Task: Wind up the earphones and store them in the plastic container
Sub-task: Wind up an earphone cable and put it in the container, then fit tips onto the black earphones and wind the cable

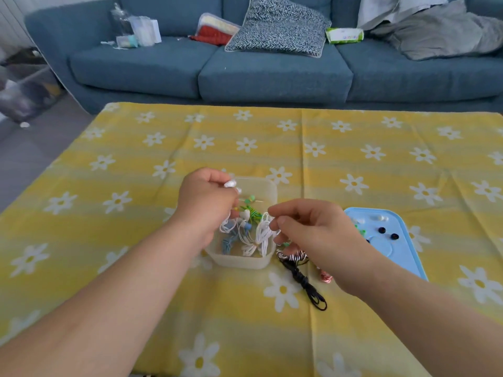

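A translucent plastic container (pixel 268 190) stands mid-table, holding wound green, blue and white earphones. My left hand (pixel 206 197) hovers over its left side, fingers pinched on white earbuds (pixel 230 183), with cord trailing down into the container. My right hand (pixel 307 229) is at the container's right edge, pinching the top of a wound white earphone bundle (pixel 258 238) that hangs inside. A coiled black earphone cable (pixel 304 281) lies on the cloth just right of the container, beside a black-and-white striped one (pixel 295 257) and a pink one (pixel 325 277).
A blue lid (pixel 400 235) lies to the right with small ear tips on it. The table wears a yellow daisy cloth (pixel 136 213). A blue sofa (pixel 272 74) with cushions and clutter stands beyond the far edge.
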Demonstrator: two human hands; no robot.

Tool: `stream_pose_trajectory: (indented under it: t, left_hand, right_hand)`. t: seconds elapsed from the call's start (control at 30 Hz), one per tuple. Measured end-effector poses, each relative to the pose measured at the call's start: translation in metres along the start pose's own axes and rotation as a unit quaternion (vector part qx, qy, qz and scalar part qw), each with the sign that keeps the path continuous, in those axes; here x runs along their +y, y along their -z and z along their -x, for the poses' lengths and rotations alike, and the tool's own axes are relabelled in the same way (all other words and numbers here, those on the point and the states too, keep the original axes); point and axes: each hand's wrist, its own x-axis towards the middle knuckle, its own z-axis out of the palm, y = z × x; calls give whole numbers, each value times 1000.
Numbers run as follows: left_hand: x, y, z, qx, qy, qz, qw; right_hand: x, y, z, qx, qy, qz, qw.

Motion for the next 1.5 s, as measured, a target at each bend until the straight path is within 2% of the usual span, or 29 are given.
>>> stream_pose_trajectory:
  t: [0.1,0.23,0.4,0.53,0.63,0.73,0.8,0.87,0.9,0.93,1.0,1.07,1.13,1.23,1.3,1.4,1.5]
  left_hand:
    - [-11,-8,-14,16,-90,-145,985]
    - [-12,-20,-21,-40,-135,-272,952]
    - [-5,-23,-13,-56,-175,-321,929]
    - [0,-32,14,-77,-323,-312,890]
    - [-1,-47,45,-176,-403,-307,844]
    - [-9,-60,65,-292,-368,-404,785]
    - [-17,-63,71,-351,-327,-493,726]
    - [-22,-66,79,-373,-314,-575,656]
    - [-24,-70,82,-371,-325,-599,631]
    - [-27,-72,83,-363,-337,-605,623]
    - [-29,-76,83,-348,-347,-602,629]
    - [-24,-74,82,-333,-348,-581,656]
    - [-16,-71,82,-302,-365,-532,702]
    - [3,-64,87,-203,-386,-457,775]
    - [9,-61,84,-151,-372,-405,822]
    - [18,-60,80,-131,-299,-269,906]
    - [26,-63,78,-159,-143,-71,974]
  right_hand:
    - [1,-8,-9,1,-3,-6,1000]
    - [3,-9,-17,13,-4,-22,1000]
    - [10,0,-21,50,-13,-25,998]
    - [16,15,-19,70,-29,-11,997]
    - [20,32,-14,73,-51,28,996]
    - [28,51,-5,71,-74,105,989]
    - [35,60,3,65,-81,136,985]
    - [41,67,9,52,-85,153,983]
    - [43,71,13,40,-88,158,983]
    - [45,73,17,23,-90,162,982]
    - [47,78,23,-14,-93,163,982]
    - [47,80,29,-35,-94,161,982]
    - [48,85,32,-39,-97,151,983]
    - [48,90,35,-34,-96,120,988]
    - [48,91,35,-28,-88,92,991]
    - [47,89,35,-27,-68,68,995]
    - [46,84,33,-34,-58,32,997]
